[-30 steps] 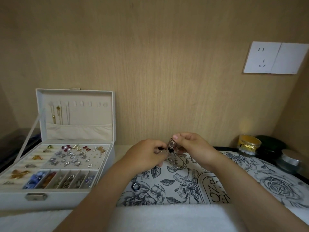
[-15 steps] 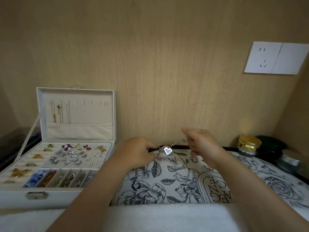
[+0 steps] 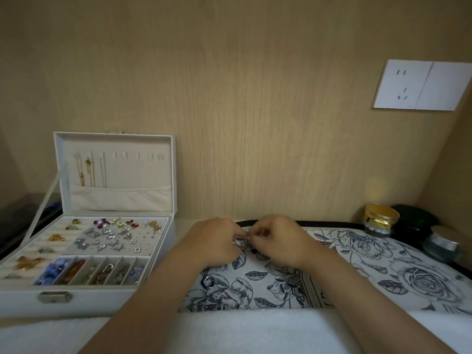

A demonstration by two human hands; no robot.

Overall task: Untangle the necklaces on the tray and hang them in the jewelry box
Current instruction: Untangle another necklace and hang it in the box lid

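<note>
The left hand (image 3: 213,242) and right hand (image 3: 279,241) each pinch the necklace tangle (image 3: 245,244) in a narrow grip. The jewelry box (image 3: 143,175) stands left of it, nearer the left hand.

Dim, warm light; soft focus, wide-angle bending at edges.

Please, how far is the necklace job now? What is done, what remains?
Done: about three gold necklaces hang on hooks in the jewelry box lid. In hand: the left hand and right hand pinch a tangled silver chain over the tray. Left: free it and hang it on an empty hook.
</note>
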